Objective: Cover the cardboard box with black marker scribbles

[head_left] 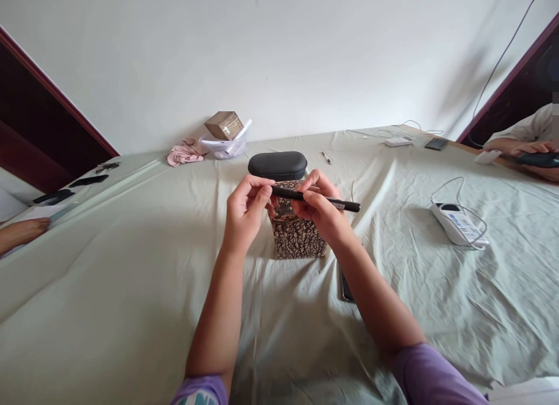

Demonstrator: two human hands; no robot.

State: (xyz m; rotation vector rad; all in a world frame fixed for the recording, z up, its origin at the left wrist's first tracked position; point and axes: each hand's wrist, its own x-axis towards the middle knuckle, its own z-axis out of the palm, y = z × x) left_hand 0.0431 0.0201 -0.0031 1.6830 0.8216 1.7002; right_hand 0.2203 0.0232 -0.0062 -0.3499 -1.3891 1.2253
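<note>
Purple sleeves (pixel 430 373): framed the near edge, both forearms reaching forward.
Left hand (pixel 244 210): pinched thumb to forefinger, no gap beyond the barrel's thickness, on the marker's left end.
Right hand (pixel 321 212): gripped its middle just as closely.
Black marker pen (pixel 283 192): lay between both sets of fingers, long axis running left to right, its right end jutting free past the right hand.
Phone (pixel 347 288): was partly hidden by the right forearm.
Patterned box (pixel 300 239): sat below the hands; whether they touched it could not be told.
Tablecloth (pixel 131 259): gave broad room leftward; rightward, a white corded device (pixel 458 225) stood well apart.
Black hard case (pixel 278 165): bounded the far side, just behind the box.
</note>
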